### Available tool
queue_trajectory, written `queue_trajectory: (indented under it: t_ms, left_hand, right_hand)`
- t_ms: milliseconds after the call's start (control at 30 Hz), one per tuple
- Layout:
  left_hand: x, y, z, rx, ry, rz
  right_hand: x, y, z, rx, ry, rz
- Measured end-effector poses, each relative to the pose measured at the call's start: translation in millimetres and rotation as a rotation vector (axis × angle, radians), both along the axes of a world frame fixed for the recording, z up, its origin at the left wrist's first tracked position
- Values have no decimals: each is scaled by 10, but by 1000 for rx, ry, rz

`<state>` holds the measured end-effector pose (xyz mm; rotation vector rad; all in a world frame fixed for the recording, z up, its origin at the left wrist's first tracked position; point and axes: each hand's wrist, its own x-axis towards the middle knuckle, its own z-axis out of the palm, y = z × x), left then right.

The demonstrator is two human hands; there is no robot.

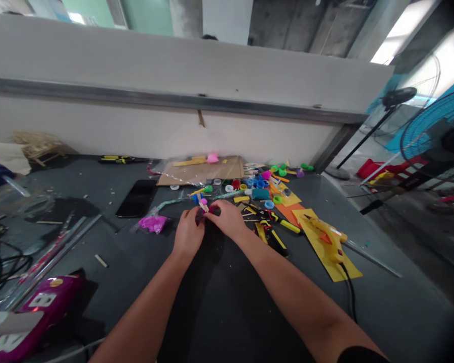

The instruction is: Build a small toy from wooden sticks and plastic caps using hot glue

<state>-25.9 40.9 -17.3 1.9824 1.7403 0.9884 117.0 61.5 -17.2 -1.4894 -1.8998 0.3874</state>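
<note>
Close together above the middle of the dark grey table, my left hand [189,232] and my right hand [229,219] both pinch a small craft piece [203,203]. Pale wooden sticks and bits of blue and pink show on it; its lower part is hidden by the fingers. To the left of my left hand lies bright purple-pink modelling clay [153,224] in a clear wrapper. Black-and-yellow pliers [278,219] rest just right of my right hand. Several coloured bottle caps [269,204] are scattered beyond it.
A yellow hot glue gun [329,239] lies on a yellow sheet [342,273], its cord running forward. Further left are a black phone [136,198], clear glue sticks [66,247] and a purple power strip [53,302]. Cardboard [200,174] lies by the white partition [174,65]; fans [435,131] stand right.
</note>
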Motion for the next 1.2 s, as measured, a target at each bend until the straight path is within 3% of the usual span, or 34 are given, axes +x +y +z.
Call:
queue_trajectory:
  t_ms: [400, 667, 1200]
  left_hand:
    - [-5, 121, 0, -88, 59, -46]
    - [-6, 200, -58, -43, -19, -49]
    - [71, 214, -15, -77, 70, 60]
  right_hand:
    - [-39, 11, -24, 16, -30, -20]
    - [-41, 28, -27, 17, 10, -10]
    - [-22, 49, -72, 87, 33, -40]
